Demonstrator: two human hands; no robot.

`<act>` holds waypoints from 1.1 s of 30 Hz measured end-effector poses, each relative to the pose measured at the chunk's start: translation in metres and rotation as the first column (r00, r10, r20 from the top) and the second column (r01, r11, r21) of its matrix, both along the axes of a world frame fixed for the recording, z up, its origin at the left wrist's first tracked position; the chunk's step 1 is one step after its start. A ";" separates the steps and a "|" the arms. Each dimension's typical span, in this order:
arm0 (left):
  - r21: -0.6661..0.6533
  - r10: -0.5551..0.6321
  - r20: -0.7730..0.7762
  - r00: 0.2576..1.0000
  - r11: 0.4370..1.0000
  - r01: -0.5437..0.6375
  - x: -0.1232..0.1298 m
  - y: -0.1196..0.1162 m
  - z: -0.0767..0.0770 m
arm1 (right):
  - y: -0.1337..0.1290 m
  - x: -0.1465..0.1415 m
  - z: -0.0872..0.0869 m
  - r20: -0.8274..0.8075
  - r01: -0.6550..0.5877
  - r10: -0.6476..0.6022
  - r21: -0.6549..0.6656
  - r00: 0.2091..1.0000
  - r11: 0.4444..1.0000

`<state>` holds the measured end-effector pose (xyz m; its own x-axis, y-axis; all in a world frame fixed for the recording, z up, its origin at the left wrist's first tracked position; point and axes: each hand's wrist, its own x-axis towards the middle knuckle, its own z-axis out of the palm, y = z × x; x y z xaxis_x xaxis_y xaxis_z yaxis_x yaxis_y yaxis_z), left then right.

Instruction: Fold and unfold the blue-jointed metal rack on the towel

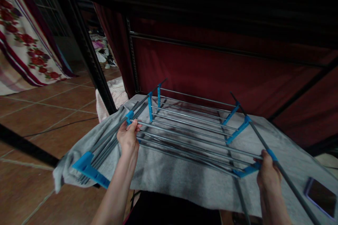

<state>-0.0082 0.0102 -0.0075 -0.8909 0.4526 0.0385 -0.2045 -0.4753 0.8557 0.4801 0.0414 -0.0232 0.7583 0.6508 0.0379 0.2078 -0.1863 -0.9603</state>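
Observation:
A rack of grey metal rods (190, 116) with blue plastic brackets (239, 130) lies across a grey cloth in front of me. My left hand (129, 135) is closed on the left end of one crosswise rod, close to a blue joint on the long side pole (112, 133). At the opposite end, my right hand (269, 172) grips near the blue connector on the right side pole (260, 139); its fingers are partly hidden. One larger blue bracket (89, 168) sits at the near end of the left pole.
Loose grey rods (105, 154) lie under the left pole on the grey cloth (190, 190). A phone (321, 197) rests at the right. Black frame posts (92, 52) and a dark red curtain (185, 66) stand around the surface. Brown floor tiles (52, 119) show at left.

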 end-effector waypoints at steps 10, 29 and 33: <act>0.032 -0.005 0.043 0.999 0.999 0.003 -0.005 0.001 0.004 | -0.002 -0.005 0.001 -0.023 0.010 -0.009 0.016 1.000 1.000; 0.055 -0.021 0.099 0.995 0.998 0.015 -0.008 0.002 0.006 | -0.004 -0.008 0.002 0.029 -0.017 0.016 0.039 0.999 0.999; 0.080 0.003 0.141 0.990 0.997 -0.014 -0.006 0.003 0.008 | -0.001 -0.002 -0.007 0.069 -0.006 0.006 0.006 0.998 1.000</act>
<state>-0.0143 0.0134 0.0008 -0.8938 0.4454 -0.0515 -0.3159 -0.5440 0.7774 0.4786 0.0404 -0.0300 0.7499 0.6549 0.0937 0.2743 -0.1790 -0.9448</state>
